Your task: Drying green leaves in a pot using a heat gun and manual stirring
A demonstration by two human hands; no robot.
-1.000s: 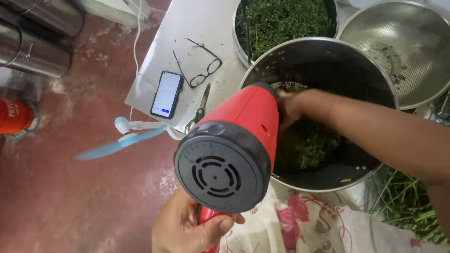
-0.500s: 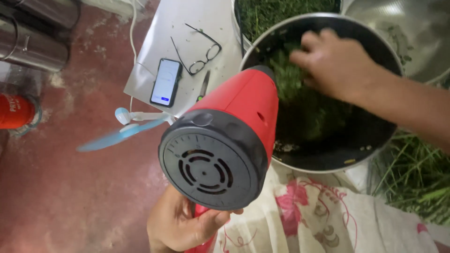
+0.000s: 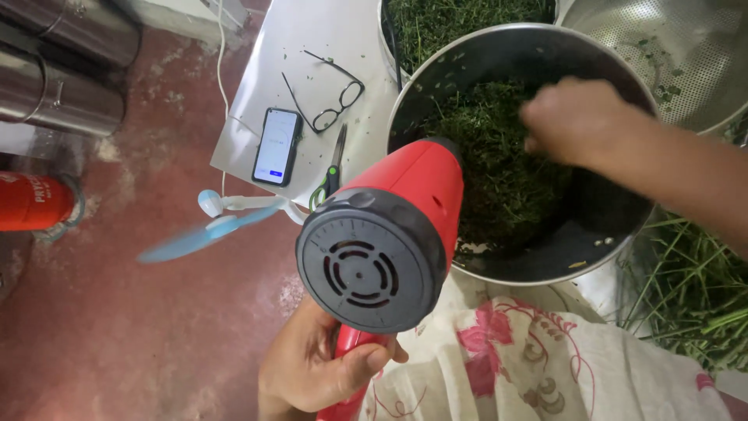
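Left hand closed around the red handle of a heat gun, fingers wrapped tight, thumb across the front; gripping it at the near centre of the scene. Heat gun red-bodied with a round dark grey vented rear cap facing the camera, nozzle end pointed away and into a large steel pot. Nozzle tip just over the near-left rim of the pot, above a heap of chopped green herb lying inside. Right hand reaching in from the right, knuckles up, fingers curled down into the herb; blurred, so cannot tell whether closed on a bunch or only touching it. A second container of greens behind the pot, at the far edge. Perforated steel colander far right, touching or just beside the pot rim, a few green scraps stuck to its wall. Loose long grass on the right, near side of the pot. White cloth with red floral print near, below the pot. On the left, a grey sheet on the red floor, carrying spectacles, a smartphone with lit screen, and green-handled scissors. Small white handheld fan with blue blades near the sheet's near edge, blades blurred. Steel cylinders far left; red cylinder at left edge.
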